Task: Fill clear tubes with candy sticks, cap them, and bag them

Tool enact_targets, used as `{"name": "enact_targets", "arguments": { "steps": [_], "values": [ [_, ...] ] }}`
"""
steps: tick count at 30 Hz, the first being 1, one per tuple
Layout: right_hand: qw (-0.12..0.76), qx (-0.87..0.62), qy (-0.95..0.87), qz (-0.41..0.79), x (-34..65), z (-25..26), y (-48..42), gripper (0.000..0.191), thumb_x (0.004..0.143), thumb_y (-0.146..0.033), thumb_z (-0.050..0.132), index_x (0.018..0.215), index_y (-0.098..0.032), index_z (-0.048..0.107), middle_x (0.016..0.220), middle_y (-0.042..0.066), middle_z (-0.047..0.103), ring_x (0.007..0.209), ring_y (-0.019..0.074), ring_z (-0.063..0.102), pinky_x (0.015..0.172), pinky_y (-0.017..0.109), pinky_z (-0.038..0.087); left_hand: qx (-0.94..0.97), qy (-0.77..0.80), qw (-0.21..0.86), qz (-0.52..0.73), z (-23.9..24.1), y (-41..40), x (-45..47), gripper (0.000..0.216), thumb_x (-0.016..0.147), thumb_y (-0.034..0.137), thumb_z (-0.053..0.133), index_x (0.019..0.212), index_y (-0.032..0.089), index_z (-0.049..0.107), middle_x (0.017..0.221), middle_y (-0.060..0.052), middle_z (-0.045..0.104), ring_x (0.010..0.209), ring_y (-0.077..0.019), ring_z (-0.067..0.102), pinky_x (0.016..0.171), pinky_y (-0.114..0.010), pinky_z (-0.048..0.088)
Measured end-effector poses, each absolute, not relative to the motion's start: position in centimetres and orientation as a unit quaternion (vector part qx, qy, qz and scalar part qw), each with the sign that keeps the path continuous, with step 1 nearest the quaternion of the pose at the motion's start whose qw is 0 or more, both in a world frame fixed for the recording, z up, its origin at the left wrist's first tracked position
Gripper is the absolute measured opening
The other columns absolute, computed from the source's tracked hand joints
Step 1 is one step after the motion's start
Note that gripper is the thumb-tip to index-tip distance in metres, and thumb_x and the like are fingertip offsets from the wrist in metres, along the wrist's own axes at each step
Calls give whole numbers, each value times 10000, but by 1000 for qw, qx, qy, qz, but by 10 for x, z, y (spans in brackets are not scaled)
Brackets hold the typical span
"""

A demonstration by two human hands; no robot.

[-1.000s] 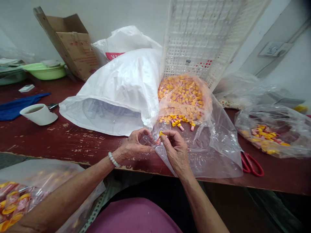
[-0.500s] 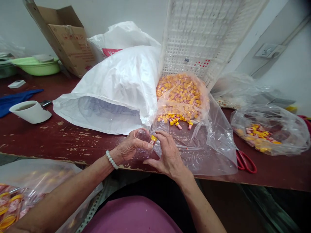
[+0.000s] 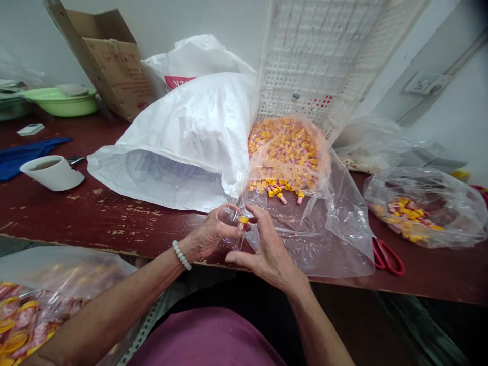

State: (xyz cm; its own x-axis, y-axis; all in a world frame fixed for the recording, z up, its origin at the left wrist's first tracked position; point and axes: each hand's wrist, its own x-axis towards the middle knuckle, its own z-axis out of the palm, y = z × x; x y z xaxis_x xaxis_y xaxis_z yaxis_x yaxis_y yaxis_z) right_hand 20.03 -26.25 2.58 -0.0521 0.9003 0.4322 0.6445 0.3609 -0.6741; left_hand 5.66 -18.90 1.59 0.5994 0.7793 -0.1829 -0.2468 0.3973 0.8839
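Near the table's front edge, my left hand point(image 3: 211, 231) is closed around clear plastic tubes point(image 3: 229, 216), their exact number hard to make out. Among them, a yellow-capped insert point(image 3: 243, 223) with a pink and red body sits upright at a tube's mouth. Close to its right side is my right hand point(image 3: 263, 241), thumb and fingers spread apart; whether a fingertip touches the cap I cannot tell. Behind my hands, a white sack point(image 3: 198, 117) lies with its mouth toward me, clear tubes inside. A clear bag point(image 3: 292, 147) of yellow-capped pieces is to its right, several spilling from the opening.
Red-handled scissors point(image 3: 388, 258) lie at the right, below another clear bag point(image 3: 423, 203) of capped pieces. A white cup point(image 3: 57, 175) of dark liquid stands left. A white plastic crate point(image 3: 316, 66) leans at the back. Filled capped tubes point(image 3: 23, 320) lie in a bag at lower left.
The right hand's fingers have spread wider and eased slightly away from the tube. My left hand still holds the tubes. The view has shifted slightly.
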Motion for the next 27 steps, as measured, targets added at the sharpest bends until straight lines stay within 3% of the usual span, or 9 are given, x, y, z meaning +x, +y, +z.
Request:
{"name": "enact_targets", "arguments": {
  "steps": [3, 7, 14, 18, 21, 24, 27],
  "values": [
    [452, -556, -679, 157, 201, 32, -257, 430, 855, -368, 587, 1260, -256, 498, 1153, 79, 523, 1034, 197, 519, 894, 373, 449, 488, 318, 747, 322, 14, -193, 60, 489, 497, 85, 788, 920, 175, 560, 781, -3, 629, 678, -136, 590, 616, -242, 468],
    [426, -542, -705, 168, 201, 32, -249, 150, 852, -293, 608, 978, -245, 674, 929, 37, 544, 914, 164, 519, 846, 328, 444, 509, 282, 764, 279, 13, -199, 67, 461, 504, 22, 711, 934, 152, 608, 794, -4, 627, 659, -123, 580, 587, -218, 460],
    [422, -505, -730, 181, 202, 31, -250, 237, 860, -207, 569, 1095, -202, 602, 1104, 66, 540, 1062, 171, 486, 953, 341, 396, 432, 220, 817, 313, 3, -207, 78, 506, 441, -61, 657, 875, 199, 648, 831, 24, 666, 791, -152, 623, 698, -235, 524],
    [438, -487, -721, 226, 206, 26, -248, 126, 866, -245, 571, 972, -199, 623, 989, 43, 587, 985, 166, 524, 902, 331, 416, 388, 177, 886, 182, -1, -206, 74, 317, 503, 31, 666, 804, 130, 661, 735, -34, 689, 668, -188, 651, 621, -288, 542],
    [486, -493, -677, 250, 208, 20, -248, 134, 869, -291, 570, 965, -202, 602, 966, 30, 594, 948, 160, 545, 864, 312, 425, 329, 124, 928, 127, 1, -206, 68, 303, 581, 141, 658, 879, 89, 660, 778, -95, 699, 723, -238, 673, 690, -377, 551],
    [522, -515, -631, 253, 206, 15, -250, 170, 873, -334, 558, 989, -213, 586, 967, 18, 588, 930, 153, 552, 844, 297, 423, 290, 86, 942, 143, 1, -209, 67, 406, 593, 135, 672, 995, 128, 620, 868, -85, 694, 820, -262, 672, 789, -469, 527],
    [546, -527, -601, 250, 202, 13, -252, 183, 861, -353, 561, 980, -216, 588, 947, 12, 591, 912, 153, 548, 826, 291, 420, 306, 101, 932, 167, -3, -214, 69, 488, 599, 76, 700, 1055, 193, 576, 886, -46, 676, 807, -235, 668, 746, -432, 544]
  ]
}}
